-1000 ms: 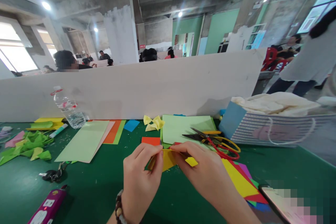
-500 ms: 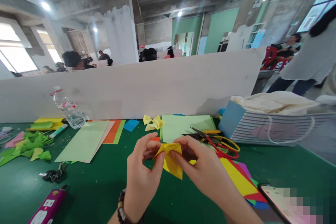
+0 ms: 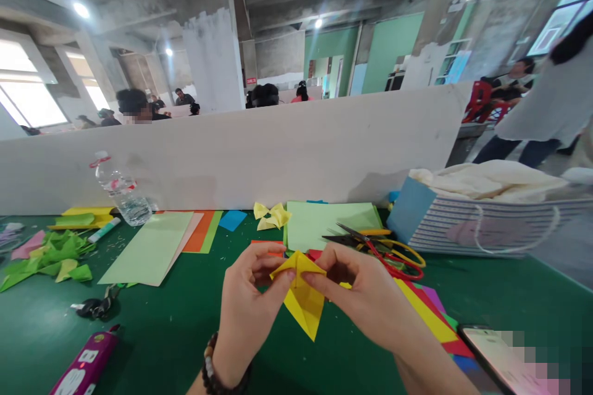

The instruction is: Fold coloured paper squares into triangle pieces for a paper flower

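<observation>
A folded piece of yellow paper (image 3: 303, 305) is held up over the table between both hands, its long point hanging downward and a shorter peak at the top. My left hand (image 3: 254, 296) pinches its left side between thumb and fingers. On the opposite side my right hand (image 3: 354, 287) grips it the same way, thumb on the near face. The fingers behind the paper are partly hidden. Beyond the hands lie pale yellow folded paper pieces (image 3: 272, 216) and a light green sheet (image 3: 306, 222).
Scissors (image 3: 384, 253) lie right of my right hand, beside coloured paper sheets (image 3: 424, 315) and a phone (image 3: 500, 358). A striped paper bag (image 3: 482, 222) stands behind them. Leftward are a water bottle (image 3: 121, 191), green paper scraps (image 3: 65, 256), keys (image 3: 95, 305) and a purple case (image 3: 88, 361). A white partition (image 3: 278, 154) borders the table.
The yellow paper has opened out wider, its peak now showing above my thumbs and its lower point hanging further down. Both hands have shifted slightly apart.
</observation>
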Motion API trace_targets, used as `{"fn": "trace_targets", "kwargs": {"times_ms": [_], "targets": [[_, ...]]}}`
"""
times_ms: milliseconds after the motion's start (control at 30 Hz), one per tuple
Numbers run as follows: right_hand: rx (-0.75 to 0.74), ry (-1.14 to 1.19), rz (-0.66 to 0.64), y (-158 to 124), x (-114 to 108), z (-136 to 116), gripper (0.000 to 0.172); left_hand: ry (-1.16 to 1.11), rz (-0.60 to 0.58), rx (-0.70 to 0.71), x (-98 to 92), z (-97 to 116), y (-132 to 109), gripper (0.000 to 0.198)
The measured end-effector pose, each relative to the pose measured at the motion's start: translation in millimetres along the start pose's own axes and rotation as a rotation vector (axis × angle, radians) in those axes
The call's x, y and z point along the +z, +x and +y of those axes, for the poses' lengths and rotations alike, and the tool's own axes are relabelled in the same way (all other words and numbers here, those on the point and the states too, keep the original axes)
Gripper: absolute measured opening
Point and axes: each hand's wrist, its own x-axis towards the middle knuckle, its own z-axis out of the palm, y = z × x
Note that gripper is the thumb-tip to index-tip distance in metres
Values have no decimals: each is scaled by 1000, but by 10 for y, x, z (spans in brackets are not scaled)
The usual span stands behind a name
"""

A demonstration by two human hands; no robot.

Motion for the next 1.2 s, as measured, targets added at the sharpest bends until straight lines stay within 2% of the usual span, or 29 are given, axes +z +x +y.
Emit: {"fn": "trace_targets", "kwargs": {"times_ms": [100, 200, 333, 467, 567, 733, 933, 1033, 1133, 1200], "targets": [[3, 10, 26, 5, -24, 9, 29, -64, -24, -19, -14, 4, -9, 14], [-2, 27, 62, 17, -37, 19, 27, -71, -45, -11, -29, -2, -23, 21], [-59, 34, 78, 18, -19, 20, 12, -46, -46, -39, -27, -11, -29, 24], [-83, 76, 102, -6, 1, 53, 8, -143, -105, -126, 11, -1, -28, 25], [-121, 131, 73, -15, -12, 88, 3, -253, -159, -154, 33, -4, -34, 22], [-200, 118, 23, -26, -46, 63, 9, -375, -163, -140, 16, -6, -36, 20], [-364, -42, 55, -55, -7, -9, 19, -271, -210, -131, 4, 18, -17, 13], [-341, -72, 43, -63, -37, -30, 19, -295, -199, -143, -2, 4, -3, 15], [-268, -65, -70, -78, -122, -48, 17, -314, -193, -153, -14, -12, 8, 18], [-224, -46, -134, -89, -169, -51, 23, -273, -161, -130, -20, -18, 8, 18]]}}
